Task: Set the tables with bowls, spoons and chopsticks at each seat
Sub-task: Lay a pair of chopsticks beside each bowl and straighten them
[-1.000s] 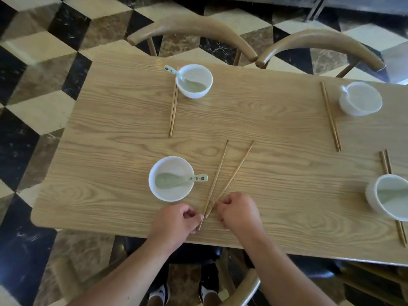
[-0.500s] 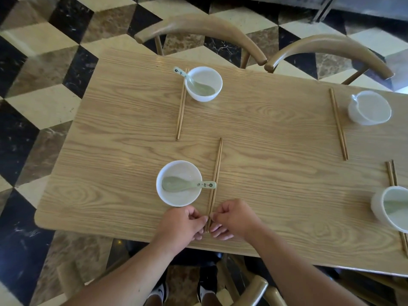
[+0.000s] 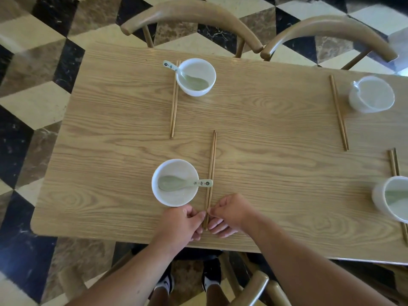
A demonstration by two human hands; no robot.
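Observation:
A pair of wooden chopsticks [image 3: 212, 164] lies side by side on the wooden table [image 3: 265, 173], just right of the near white bowl [image 3: 175, 182]. A pale green spoon [image 3: 183, 183] rests in that bowl, its handle over the chopsticks. My left hand [image 3: 183, 221] and my right hand [image 3: 229, 214] pinch the near ends of the pair from either side at the table's front edge. Three more bowls stand on the table: far bowl [image 3: 196, 77] with spoon and chopsticks [image 3: 174, 100], far-right bowl [image 3: 372, 97] with chopsticks [image 3: 339, 112], near-right bowl [image 3: 393, 198].
Two curved wooden chair backs [image 3: 189, 16] [image 3: 329, 29] stand at the table's far side. Another chair back [image 3: 249, 292] is below my arms, by my feet. Chopsticks [image 3: 394, 162] lie behind the near-right bowl. The floor is patterned tile.
The two chopsticks were splayed apart in a V a second ago; my hands have brought them together into a straight, parallel pair beside the near bowl.

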